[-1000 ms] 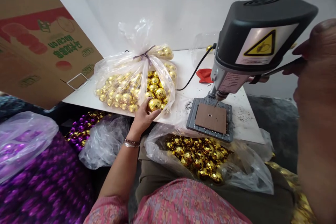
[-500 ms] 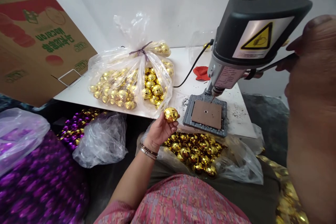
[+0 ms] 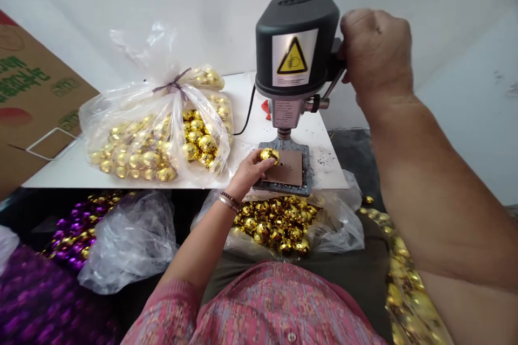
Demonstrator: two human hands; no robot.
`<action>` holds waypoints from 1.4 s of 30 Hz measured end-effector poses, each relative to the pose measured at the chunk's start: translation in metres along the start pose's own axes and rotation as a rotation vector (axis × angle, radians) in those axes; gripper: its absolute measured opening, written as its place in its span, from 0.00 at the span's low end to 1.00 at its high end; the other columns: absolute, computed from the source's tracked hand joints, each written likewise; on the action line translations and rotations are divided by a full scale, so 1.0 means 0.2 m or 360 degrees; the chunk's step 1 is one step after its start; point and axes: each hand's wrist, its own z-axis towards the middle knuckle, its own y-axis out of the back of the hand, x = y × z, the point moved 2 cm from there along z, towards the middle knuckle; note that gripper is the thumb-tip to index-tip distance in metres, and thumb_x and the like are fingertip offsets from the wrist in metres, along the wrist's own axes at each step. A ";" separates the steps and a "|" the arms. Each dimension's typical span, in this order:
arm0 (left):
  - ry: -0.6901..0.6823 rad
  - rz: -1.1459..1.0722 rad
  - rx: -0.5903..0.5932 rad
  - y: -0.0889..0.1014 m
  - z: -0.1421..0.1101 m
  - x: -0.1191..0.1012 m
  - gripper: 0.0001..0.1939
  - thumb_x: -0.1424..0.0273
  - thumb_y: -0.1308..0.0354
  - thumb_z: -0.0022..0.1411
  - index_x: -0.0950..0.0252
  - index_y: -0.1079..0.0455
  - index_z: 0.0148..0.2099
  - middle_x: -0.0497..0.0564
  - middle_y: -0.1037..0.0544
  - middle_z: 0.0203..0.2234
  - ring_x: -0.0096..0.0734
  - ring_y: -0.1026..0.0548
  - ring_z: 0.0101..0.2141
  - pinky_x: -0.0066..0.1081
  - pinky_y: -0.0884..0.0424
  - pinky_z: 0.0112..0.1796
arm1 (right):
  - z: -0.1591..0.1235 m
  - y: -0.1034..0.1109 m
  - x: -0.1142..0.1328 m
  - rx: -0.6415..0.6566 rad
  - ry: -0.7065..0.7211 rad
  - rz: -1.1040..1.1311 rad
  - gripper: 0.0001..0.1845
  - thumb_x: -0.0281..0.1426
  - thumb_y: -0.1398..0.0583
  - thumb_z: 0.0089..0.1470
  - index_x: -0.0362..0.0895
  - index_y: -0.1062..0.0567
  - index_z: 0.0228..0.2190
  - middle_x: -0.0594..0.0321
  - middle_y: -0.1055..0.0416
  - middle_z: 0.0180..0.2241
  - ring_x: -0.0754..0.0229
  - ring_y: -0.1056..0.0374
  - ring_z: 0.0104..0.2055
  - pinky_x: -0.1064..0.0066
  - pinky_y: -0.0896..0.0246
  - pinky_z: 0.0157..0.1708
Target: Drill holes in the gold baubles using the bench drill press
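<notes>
My left hand (image 3: pixel 251 171) is closed on a shiny gold faceted ball (image 3: pixel 270 156), holding it over the left part of the brown board (image 3: pixel 289 170). That board lies on the grey base (image 3: pixel 306 172) of a small drill press (image 3: pixel 297 43). Up at the right, my right hand (image 3: pixel 376 54) is wrapped round the drill press's lever (image 3: pixel 335 83). The drill chuck (image 3: pixel 284 133) hangs just above and to the right of the ball. In my lap lies an open clear bag holding many gold balls (image 3: pixel 279 226).
A tied clear bag (image 3: pixel 157 135) of gold balls stands on the white table (image 3: pixel 243 94). At the left are a cardboard box (image 3: pixel 36 102), purple balls (image 3: pixel 76 226) and a crumpled plastic bag (image 3: pixel 133 242). Dark shavings surround the drill base. More gold balls (image 3: pixel 408 291) lie at lower right.
My left hand has carried the gold ball right, from beside the base to over the board. My right hand stays on the lever. The view has turned to the right.
</notes>
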 end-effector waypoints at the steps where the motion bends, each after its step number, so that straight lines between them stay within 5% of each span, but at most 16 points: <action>1: 0.0011 0.0025 -0.0006 -0.01 0.01 0.00 0.18 0.61 0.29 0.52 0.65 0.24 0.42 0.45 0.26 0.27 0.19 0.36 0.21 0.23 0.40 0.22 | 0.01 0.00 0.00 -0.0021 -0.0034 -0.0004 0.17 0.33 0.51 0.64 0.41 0.37 0.24 0.66 0.46 0.22 0.72 0.54 0.27 0.76 0.51 0.30; 10: 0.0140 0.0212 -0.0033 -0.06 0.05 -0.01 0.16 0.67 0.30 0.53 0.64 0.23 0.45 0.45 0.26 0.27 0.21 0.35 0.22 0.24 0.42 0.22 | -0.01 -0.02 0.00 -0.0065 -0.0096 0.0090 0.19 0.35 0.50 0.67 0.39 0.35 0.25 0.67 0.47 0.23 0.74 0.56 0.26 0.76 0.48 0.34; 16: 0.0040 0.0431 -0.0019 -0.09 0.06 -0.02 0.18 0.68 0.29 0.53 0.63 0.22 0.47 0.46 0.22 0.32 0.27 0.28 0.31 0.26 0.31 0.33 | -0.01 -0.02 0.00 -0.0073 -0.0088 0.0189 0.18 0.34 0.49 0.67 0.40 0.36 0.25 0.66 0.47 0.23 0.73 0.54 0.27 0.78 0.51 0.31; 21: -0.0083 0.0999 -0.0019 -0.11 0.05 -0.04 0.31 0.67 0.29 0.54 0.62 0.26 0.61 0.50 0.18 0.43 0.37 0.22 0.43 0.34 0.28 0.46 | -0.02 -0.02 0.00 -0.0068 -0.0075 0.0252 0.17 0.32 0.49 0.66 0.41 0.36 0.24 0.66 0.46 0.22 0.71 0.54 0.27 0.75 0.56 0.27; 28: -0.0126 0.1180 0.0012 -0.14 0.06 0.02 0.37 0.65 0.29 0.56 0.60 0.30 0.67 0.52 0.17 0.45 0.39 0.21 0.41 0.35 0.27 0.45 | -0.03 -0.01 0.00 -0.0071 -0.0087 0.0200 0.17 0.35 0.48 0.67 0.42 0.38 0.26 0.68 0.44 0.24 0.72 0.52 0.27 0.75 0.54 0.29; 35: -0.0091 0.1179 -0.0009 -0.14 0.06 0.03 0.38 0.65 0.28 0.55 0.60 0.31 0.67 0.51 0.16 0.43 0.36 0.21 0.39 0.32 0.27 0.42 | -0.25 0.06 0.03 -0.0139 0.0192 -0.0010 0.19 0.38 0.48 0.67 0.43 0.47 0.27 0.70 0.44 0.25 0.73 0.49 0.30 0.74 0.51 0.38; 42: -0.0103 0.1195 -0.0006 -0.15 0.06 0.03 0.38 0.64 0.29 0.57 0.61 0.32 0.69 0.51 0.17 0.43 0.37 0.21 0.39 0.32 0.28 0.43 | -0.51 0.10 -0.05 -0.0149 0.0592 -0.0213 0.09 0.32 0.48 0.57 0.43 0.42 0.27 0.71 0.46 0.21 0.74 0.54 0.23 0.77 0.53 0.29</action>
